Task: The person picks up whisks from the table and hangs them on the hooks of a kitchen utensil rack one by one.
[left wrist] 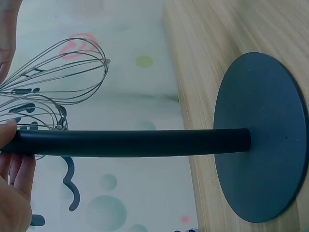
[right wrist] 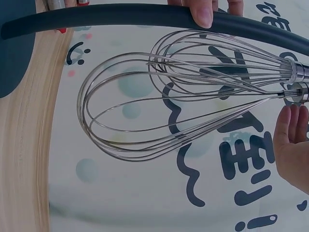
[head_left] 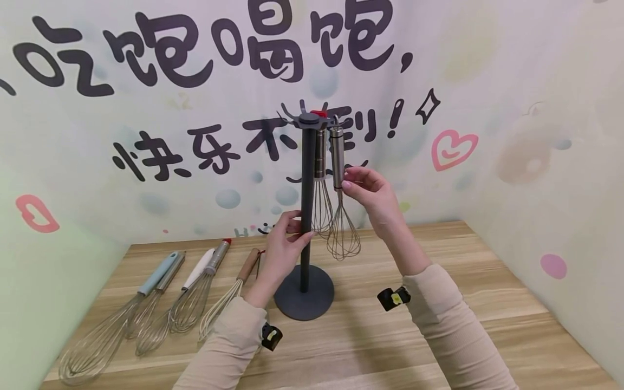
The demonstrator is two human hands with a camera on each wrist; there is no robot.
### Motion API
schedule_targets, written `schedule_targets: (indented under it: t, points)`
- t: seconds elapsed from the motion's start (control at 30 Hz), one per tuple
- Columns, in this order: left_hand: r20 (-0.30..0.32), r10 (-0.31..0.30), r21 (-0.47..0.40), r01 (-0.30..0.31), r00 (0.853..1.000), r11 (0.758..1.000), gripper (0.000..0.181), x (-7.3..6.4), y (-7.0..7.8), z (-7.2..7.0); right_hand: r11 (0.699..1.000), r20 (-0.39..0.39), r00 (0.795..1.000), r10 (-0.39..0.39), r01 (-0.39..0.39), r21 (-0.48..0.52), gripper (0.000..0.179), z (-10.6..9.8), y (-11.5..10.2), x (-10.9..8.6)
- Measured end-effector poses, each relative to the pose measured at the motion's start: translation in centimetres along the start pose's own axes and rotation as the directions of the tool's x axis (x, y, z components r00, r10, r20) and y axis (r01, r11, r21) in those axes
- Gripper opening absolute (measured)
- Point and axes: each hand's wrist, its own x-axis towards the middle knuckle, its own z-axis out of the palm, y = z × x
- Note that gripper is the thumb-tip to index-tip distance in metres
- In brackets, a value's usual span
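Though hung up, the near whisk [head_left: 337,157] could slip

While the left hand [head_left: 281,246] grips the stand [head_left: 307,189], the right hand [head_left: 380,203] touches that whisk's lower handle [head_left: 338,180]; I cannot tell whether it pinches. The near whisk hangs right of the stand, beside another whisk [head_left: 319,160]. A sideways nudge could unhook it or tangle the two; a slack left grip might let the right-loaded stand tip.

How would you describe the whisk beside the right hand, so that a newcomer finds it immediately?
Find the dark stand, upright on the wooden table. In the head view, look right of its pole, where the right hand is at the lower end of a metal handle. That whisk hangs farther right than the other hanging whisk.
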Motion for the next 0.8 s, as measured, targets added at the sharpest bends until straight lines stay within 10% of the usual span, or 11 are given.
schedule_targets:
  t: [0.8]
  points:
    - [-0.050, -0.021, 0.029, 0.023, 0.999, 0.999, 0.042, -0.2, 0.3, 0.9, 0.993, 0.002, 0.993, -0.114, 0.114, 0.018, 0.032, 2.2, -2.5, -1.8]
